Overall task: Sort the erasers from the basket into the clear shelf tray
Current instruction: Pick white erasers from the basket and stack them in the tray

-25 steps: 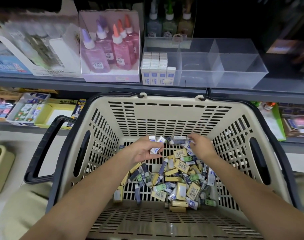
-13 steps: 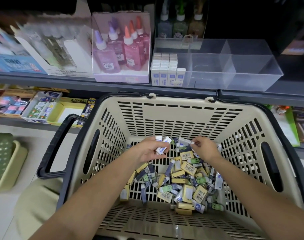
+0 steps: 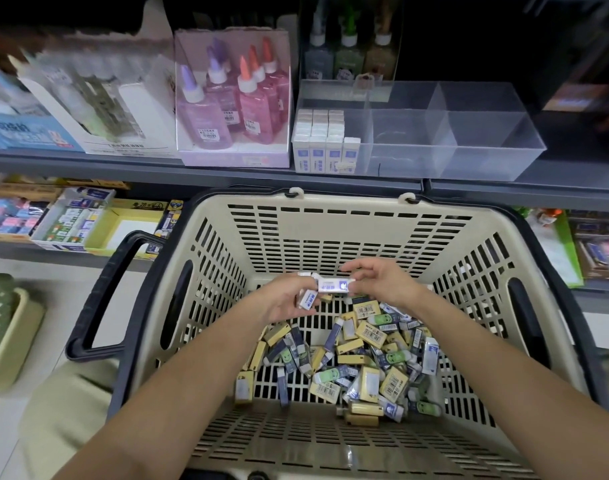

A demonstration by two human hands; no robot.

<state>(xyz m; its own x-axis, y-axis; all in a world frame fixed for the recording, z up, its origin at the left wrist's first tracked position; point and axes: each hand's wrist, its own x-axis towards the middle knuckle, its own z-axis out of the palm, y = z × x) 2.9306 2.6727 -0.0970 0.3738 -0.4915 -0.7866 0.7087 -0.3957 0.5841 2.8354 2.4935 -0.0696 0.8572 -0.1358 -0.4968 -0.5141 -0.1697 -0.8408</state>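
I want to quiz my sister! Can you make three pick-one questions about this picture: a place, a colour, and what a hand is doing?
1. Where in the clear tray do the stacked white erasers stand? A) left compartment B) middle compartment C) right compartment
2. What colour is the basket? A) red B) beige C) blue
3. What is the right hand doing? A) hanging empty B) waving C) pinching a white-and-blue eraser
Answers: 1 A, they stand at the left end; 2 B, its slotted walls are beige; 3 C, its fingers pinch the eraser above the basket.
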